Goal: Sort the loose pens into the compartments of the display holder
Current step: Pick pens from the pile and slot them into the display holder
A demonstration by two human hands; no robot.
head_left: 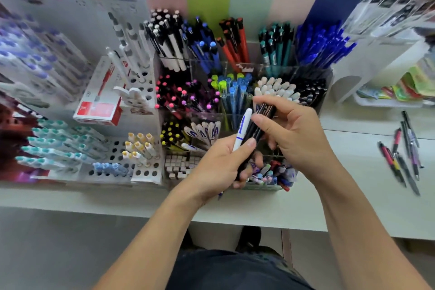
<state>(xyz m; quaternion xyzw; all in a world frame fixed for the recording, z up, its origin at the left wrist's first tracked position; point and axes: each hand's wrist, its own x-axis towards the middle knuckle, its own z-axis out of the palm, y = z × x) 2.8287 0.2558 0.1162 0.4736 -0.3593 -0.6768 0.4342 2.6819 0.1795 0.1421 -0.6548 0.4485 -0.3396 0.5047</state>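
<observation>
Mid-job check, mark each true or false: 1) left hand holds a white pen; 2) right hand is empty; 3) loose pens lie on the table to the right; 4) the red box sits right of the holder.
1) True: the left hand grips a white pen with dark pens.
2) False: the right hand pinches the dark pens.
3) True: loose pens lie there.
4) False: the red box sits left of the display holder.
</observation>
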